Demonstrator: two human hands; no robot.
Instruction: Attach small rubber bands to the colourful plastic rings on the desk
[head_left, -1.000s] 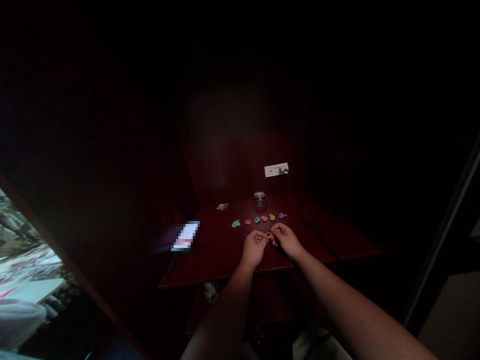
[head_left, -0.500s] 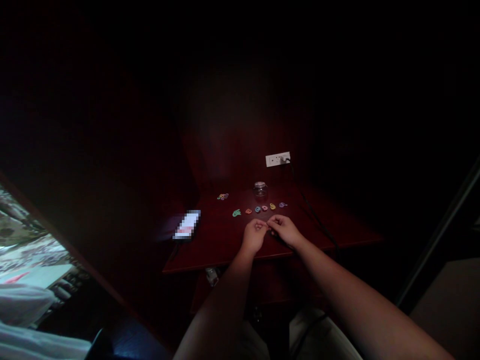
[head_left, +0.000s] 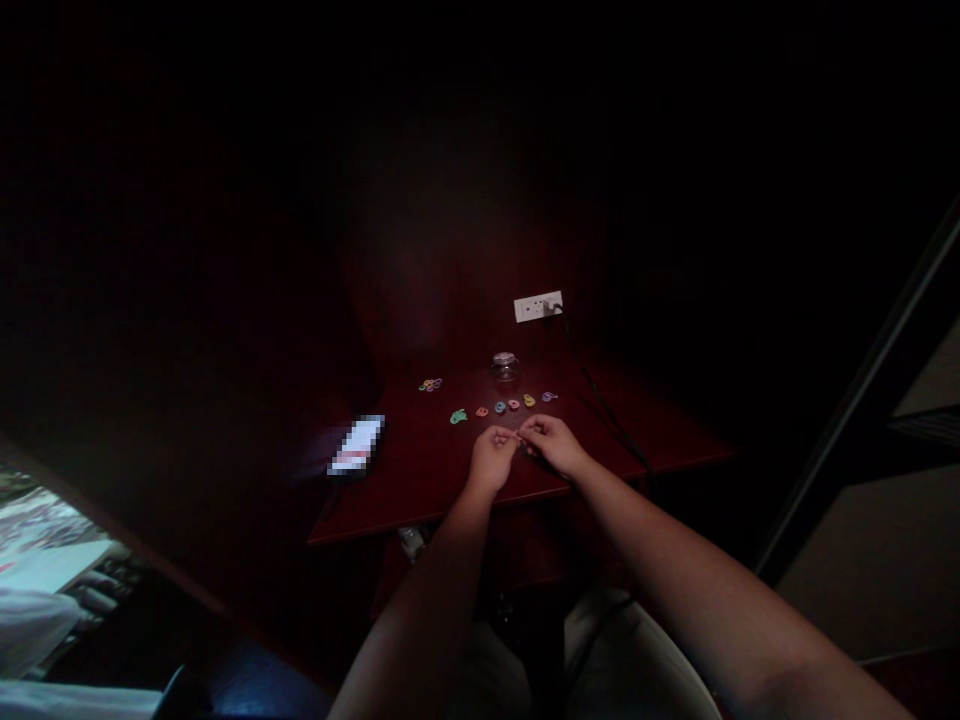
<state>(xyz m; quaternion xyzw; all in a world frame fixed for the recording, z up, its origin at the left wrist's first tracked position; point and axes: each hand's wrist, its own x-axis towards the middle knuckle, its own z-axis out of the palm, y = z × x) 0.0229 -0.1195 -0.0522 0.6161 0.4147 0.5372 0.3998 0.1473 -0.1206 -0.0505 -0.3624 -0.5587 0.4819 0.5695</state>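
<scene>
My left hand (head_left: 493, 459) and my right hand (head_left: 551, 447) meet over the dark red table (head_left: 420, 490), fingers pinched together on a small orange clip (head_left: 519, 438) held between them. Just beyond the hands lies a row of small coloured clips (head_left: 501, 406), green at the left and purple at the right. A separate little cluster of clips (head_left: 430, 384) sits farther left. A small clear glass jar (head_left: 505, 368) stands behind the row.
A lit phone (head_left: 357, 446) lies on the table's left side. A white wall socket (head_left: 538, 306) with a plug feeds a dark cable (head_left: 611, 420) running across the table's right part. The room is very dark; a bright patch shows at lower left.
The view has shifted, so the table and hands sit higher and more to the left. Both hands stay pinched together on the small clip, which now shows less between the fingers.
</scene>
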